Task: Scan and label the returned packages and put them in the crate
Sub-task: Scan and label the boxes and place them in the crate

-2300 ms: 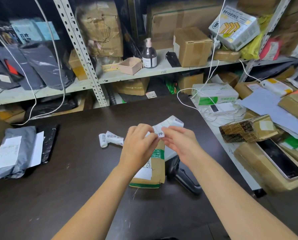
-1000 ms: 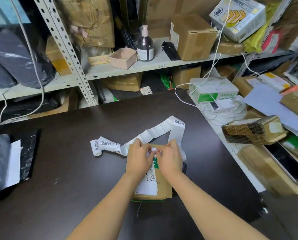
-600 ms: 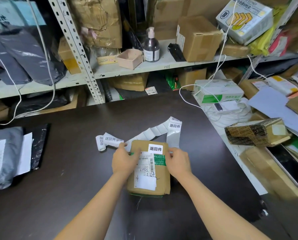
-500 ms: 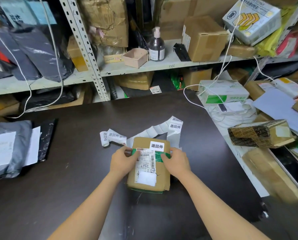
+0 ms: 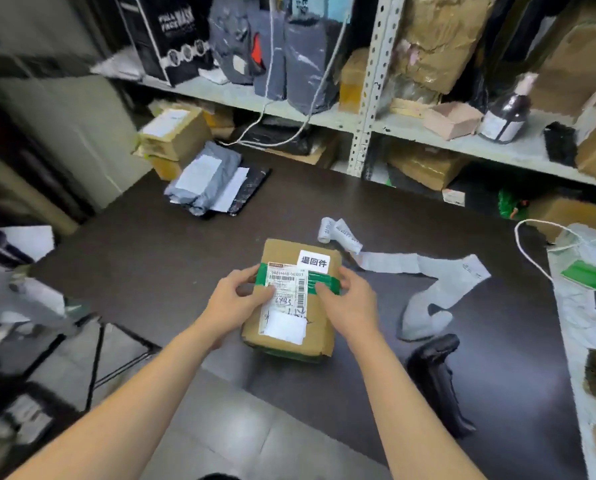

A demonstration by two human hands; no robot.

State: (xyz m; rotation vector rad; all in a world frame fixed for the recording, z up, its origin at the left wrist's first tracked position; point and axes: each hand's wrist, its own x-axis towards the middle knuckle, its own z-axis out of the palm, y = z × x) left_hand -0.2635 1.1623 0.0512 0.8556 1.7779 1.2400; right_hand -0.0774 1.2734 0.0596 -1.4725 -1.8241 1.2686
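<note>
Labelled package [image 5: 282,252] gripped at both sides by left hand [image 5: 235,303] and right hand [image 5: 350,303], return sticker [image 5: 313,261] applied; crating not yet done, no crate visible

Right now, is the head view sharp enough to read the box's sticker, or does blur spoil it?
Head view: the box between left hand and right hand is sharp, its white sticker readable; head view edges smear, worst at left, and the shelf looks soft; no glare on the table.

Left-edge clutter [image 5: 29,299] motion-blurred — label [image 5: 286,306] print on the package [image 5: 282,252] unreadable, partly under the left hand [image 5: 235,303].
</note>
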